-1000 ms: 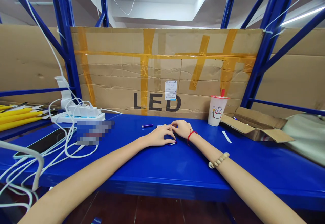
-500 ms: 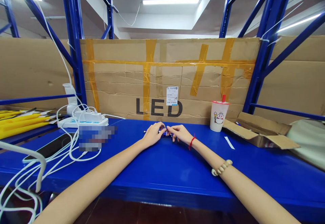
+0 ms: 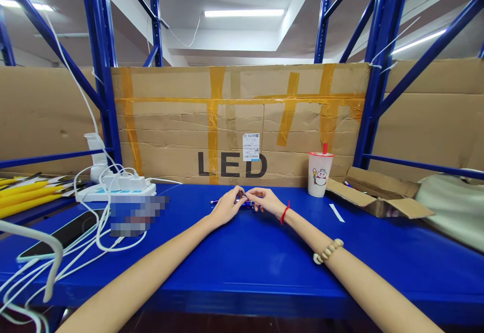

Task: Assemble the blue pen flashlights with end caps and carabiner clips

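My left hand (image 3: 227,206) is closed, fingers curled over a slim, shiny blue pen-like object (image 3: 214,202) close to the tabletop. One end of it pokes out left of the hand; most of its length is hidden under the fingers. My right hand (image 3: 267,201), a red string at its wrist, pinches against the left fingertips. What sits in that pinch is too small to make out. More shiny blue and metallic bits show below the meeting fingertips.
On the blue shelf top (image 3: 242,257), a lidded cup (image 3: 319,176), an opened cardboard box (image 3: 378,197) and a white paper strip (image 3: 337,213) lie to the right. Leftward are a phone (image 3: 60,235), white cables and a power strip (image 3: 88,193). A large carton (image 3: 170,136) stands behind.
The camera view has shifted slightly, moving the scene left and a little down. Both hands stay together at the blue object, with small finger movements.
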### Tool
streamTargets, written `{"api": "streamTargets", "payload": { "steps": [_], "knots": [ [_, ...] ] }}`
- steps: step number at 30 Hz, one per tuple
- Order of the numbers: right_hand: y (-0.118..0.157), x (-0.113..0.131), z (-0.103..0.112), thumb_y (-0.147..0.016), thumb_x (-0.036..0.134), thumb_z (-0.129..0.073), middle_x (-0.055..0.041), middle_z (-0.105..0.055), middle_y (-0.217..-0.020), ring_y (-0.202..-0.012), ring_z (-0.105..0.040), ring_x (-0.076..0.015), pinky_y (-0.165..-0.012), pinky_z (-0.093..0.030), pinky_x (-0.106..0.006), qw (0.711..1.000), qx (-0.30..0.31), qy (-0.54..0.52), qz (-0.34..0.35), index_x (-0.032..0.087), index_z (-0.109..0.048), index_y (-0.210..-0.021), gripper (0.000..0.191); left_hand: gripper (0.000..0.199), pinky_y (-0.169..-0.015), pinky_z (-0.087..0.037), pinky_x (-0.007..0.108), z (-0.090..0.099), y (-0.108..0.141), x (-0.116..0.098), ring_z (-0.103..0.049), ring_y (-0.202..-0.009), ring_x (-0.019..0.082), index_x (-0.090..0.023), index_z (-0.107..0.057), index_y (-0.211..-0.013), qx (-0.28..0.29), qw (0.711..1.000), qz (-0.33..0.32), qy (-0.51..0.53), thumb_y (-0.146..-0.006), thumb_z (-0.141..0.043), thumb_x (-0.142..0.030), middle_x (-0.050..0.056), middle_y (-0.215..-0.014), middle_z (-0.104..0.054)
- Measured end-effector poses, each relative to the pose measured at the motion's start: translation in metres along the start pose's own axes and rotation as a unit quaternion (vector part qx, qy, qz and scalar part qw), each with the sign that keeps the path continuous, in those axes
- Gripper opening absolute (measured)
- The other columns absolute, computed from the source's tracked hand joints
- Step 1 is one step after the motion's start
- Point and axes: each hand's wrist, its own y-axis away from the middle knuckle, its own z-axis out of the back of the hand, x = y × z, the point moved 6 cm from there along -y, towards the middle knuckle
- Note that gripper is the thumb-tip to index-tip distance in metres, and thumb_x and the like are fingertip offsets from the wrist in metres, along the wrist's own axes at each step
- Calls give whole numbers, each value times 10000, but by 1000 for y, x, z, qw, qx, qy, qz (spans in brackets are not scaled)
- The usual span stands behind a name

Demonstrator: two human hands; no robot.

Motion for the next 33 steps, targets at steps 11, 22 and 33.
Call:
{"api": "streamTargets", "payload": {
  "steps": [11, 22, 33],
  "knots": [
    [-1, -2, 0, -667, 457, -610, 3, -539, -629, -499, -470, -55, -363, -356, -142, 1000, -7, -30, -4, 119, -610, -964, 450, 229, -677, -401, 255, 3, 0, 1, -517, -729, 127, -190, -466, -896, -15, 1000, 18, -18, -824, -432, -405, 2, -827, -567],
    [-5, -5, 0, -637, 438, -637, -17, -571, -646, -512, -487, -66, -366, -363, -153, 999, -5, -36, 2, 106, -631, -898, 422, 298, -633, -394, 239, -3, 1, 11, -490, -635, 104, -187, -446, -879, -1, 998, 62, 19, -834, -366, -471, -12, -794, -571],
    [-9, -11, 9, -648, 451, -618, -6, -554, -625, -440, -403, -42, -343, -322, -155, 998, -69, -5, 12, 111, -630, -834, 387, 281, -630, -366, 226, -6, -1, 3, -482, -659, 107, -162, -548, -834, 19, 1000, 17, -7, -854, -357, -366, -1, -767, -568]
  ]
}}
